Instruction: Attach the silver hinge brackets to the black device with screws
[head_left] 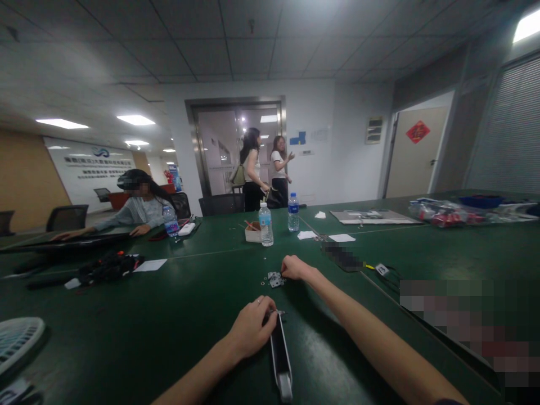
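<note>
My left hand (253, 326) is closed around the far end of a long, narrow bar (280, 349) with a dark face and white edges, which points toward me. A small metal piece (280, 313) sticks out at that end, by my fingertips. Farther out, my right hand (298, 268) has its fingers pinched together at the right edge of a small pile of grey metal plates (275, 279). Whatever is between those fingertips is too small to make out. A few tiny rings or nuts (262, 283) lie to the left of the pile.
Beyond the pile stand two water bottles (266, 226) (293, 214) and a small box (252, 232). Paper pieces (342, 238) and a flat panel (375, 216) lie right of them. Black gear (109, 270) is at left. A person in a headset (145, 197) sits across; two people stand behind.
</note>
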